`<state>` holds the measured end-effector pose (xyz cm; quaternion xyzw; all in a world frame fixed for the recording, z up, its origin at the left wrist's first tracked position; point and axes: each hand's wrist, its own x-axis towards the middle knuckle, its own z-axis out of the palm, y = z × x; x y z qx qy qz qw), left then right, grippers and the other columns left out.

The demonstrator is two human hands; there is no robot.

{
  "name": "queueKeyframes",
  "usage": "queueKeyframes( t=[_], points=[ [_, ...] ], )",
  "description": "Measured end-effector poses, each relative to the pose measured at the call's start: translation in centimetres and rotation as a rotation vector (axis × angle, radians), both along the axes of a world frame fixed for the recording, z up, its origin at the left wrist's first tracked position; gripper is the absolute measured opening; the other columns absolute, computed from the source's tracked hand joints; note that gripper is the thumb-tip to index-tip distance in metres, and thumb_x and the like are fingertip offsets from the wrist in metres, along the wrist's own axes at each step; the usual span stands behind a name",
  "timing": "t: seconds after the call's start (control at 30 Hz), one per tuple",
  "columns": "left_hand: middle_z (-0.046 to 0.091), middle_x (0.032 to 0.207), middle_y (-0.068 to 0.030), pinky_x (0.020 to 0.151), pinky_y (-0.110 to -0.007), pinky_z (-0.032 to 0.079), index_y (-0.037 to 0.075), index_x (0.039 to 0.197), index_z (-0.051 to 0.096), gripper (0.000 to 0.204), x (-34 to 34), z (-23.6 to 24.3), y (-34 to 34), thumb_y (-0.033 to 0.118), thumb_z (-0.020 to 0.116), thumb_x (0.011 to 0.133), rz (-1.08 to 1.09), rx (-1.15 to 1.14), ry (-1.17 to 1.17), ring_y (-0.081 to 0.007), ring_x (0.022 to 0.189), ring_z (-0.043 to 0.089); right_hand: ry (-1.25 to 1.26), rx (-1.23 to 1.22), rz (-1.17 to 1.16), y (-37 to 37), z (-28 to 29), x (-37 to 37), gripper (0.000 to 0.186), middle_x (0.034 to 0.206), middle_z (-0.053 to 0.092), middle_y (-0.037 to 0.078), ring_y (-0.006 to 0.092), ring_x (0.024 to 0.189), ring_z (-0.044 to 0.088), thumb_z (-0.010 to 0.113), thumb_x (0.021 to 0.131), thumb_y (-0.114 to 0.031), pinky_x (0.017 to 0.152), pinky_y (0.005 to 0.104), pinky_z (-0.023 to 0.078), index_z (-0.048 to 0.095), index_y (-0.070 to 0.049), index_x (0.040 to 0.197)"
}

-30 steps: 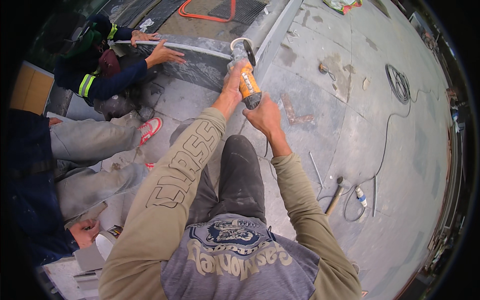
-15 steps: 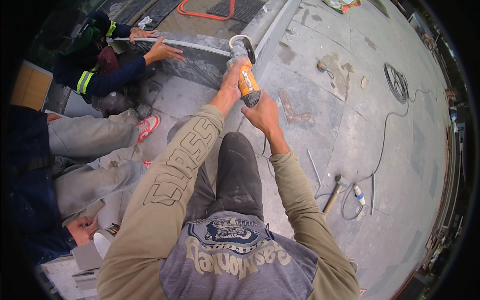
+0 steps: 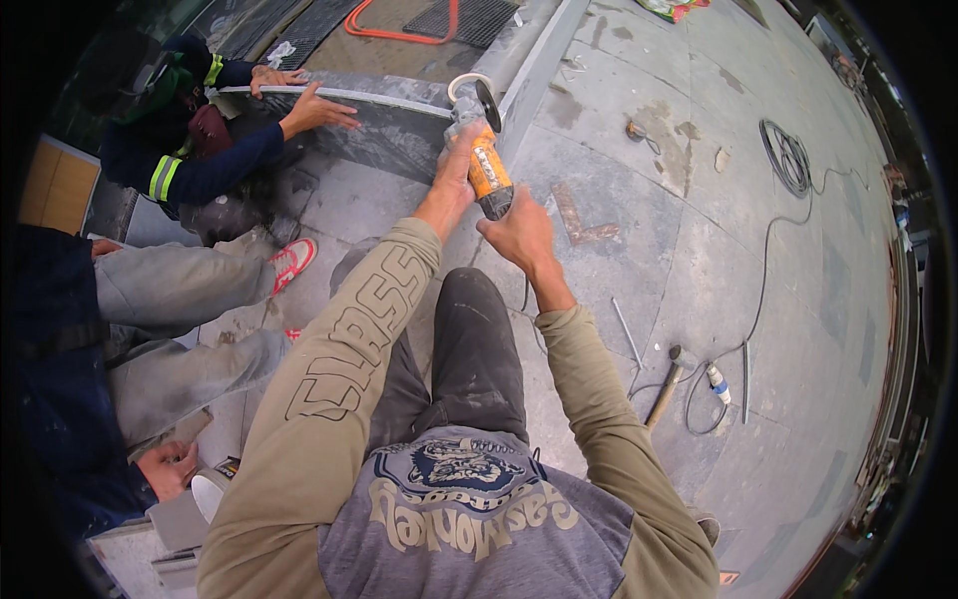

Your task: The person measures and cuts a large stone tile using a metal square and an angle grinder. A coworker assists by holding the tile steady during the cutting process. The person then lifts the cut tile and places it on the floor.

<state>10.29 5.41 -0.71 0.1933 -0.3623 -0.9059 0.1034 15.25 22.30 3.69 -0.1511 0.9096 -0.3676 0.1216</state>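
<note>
Both of my hands hold a yellow and black angle grinder (image 3: 488, 168). My left hand (image 3: 458, 168) is wrapped round its front body near the grey head. Closed on the black rear end is my right hand (image 3: 522, 232), with the cord hanging below. The grinder's dark disc (image 3: 487, 106) stands at the corner of a raised stone ledge; I cannot tell if it touches. A pale ring-shaped guard (image 3: 465, 82) arches beside the disc. Along the ledge runs a grey stone slab (image 3: 384, 128), on which a co-worker's hands (image 3: 317, 112) rest to the left.
A co-worker (image 3: 215, 165) crouches at the far left; another person's legs (image 3: 180, 290) are nearer. On the paving to the right lie a rusty metal square (image 3: 579, 222), a hammer (image 3: 667, 387), a blue-and-white plug (image 3: 718, 385) and a coiled cable (image 3: 786, 160). An orange hose (image 3: 399, 35) lies beyond the ledge.
The grinder and both my hands have shifted slightly left in the picture, as has most of the scene. My grip is the same, and the co-worker's hands stay at the slab.
</note>
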Motion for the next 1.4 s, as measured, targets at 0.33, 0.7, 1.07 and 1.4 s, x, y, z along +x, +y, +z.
queueKeyframes(
  t=[0.33,0.7,1.07,1.4],
  points=[
    [0.068,0.104,-0.0053,0.078,-0.041,0.062,0.008,0.123,0.064,0.055,-1.1,-0.4,-1.8,0.035,0.091,0.084,0.018,0.037,-0.079,-0.0206,0.087,0.070,-0.041,-0.010,0.009,-1.2,0.4,-0.6,0.056,0.103,0.076,0.032,0.0510,0.100,0.074,0.081,0.077,-0.027,0.089,0.0558,0.058,0.060,0.004,0.119],
    [0.067,0.099,-0.0041,0.081,-0.037,0.061,0.012,0.115,0.064,0.036,0.0,0.4,-0.3,0.036,0.082,0.095,-0.025,0.000,-0.019,-0.0181,0.087,0.068,-0.025,-0.054,-0.010,0.0,-0.5,0.2,0.056,0.100,0.075,0.033,0.0528,0.097,0.074,0.082,0.076,-0.025,0.087,0.0571,0.058,0.058,0.005,0.117],
    [0.068,0.104,-0.0072,0.089,-0.040,0.062,0.010,0.120,0.064,0.041,0.9,0.9,0.2,0.033,0.085,0.093,-0.038,0.013,-0.046,-0.0222,0.097,0.070,-0.064,-0.011,-0.022,0.2,0.2,0.3,0.056,0.102,0.076,0.032,0.0517,0.099,0.074,0.082,0.077,-0.026,0.088,0.0576,0.058,0.059,0.002,0.118],
    [0.070,0.105,-0.0136,0.096,-0.047,0.065,0.003,0.114,0.062,0.038,1.7,1.1,0.7,0.009,0.088,0.087,-0.226,0.040,-0.202,-0.0328,0.108,0.075,-0.058,-0.003,-0.026,-0.8,-0.3,-0.5,0.063,0.107,0.078,0.030,0.0492,0.104,0.075,0.082,0.079,-0.031,0.091,0.0558,0.059,0.060,0.002,0.127]
  ],
)
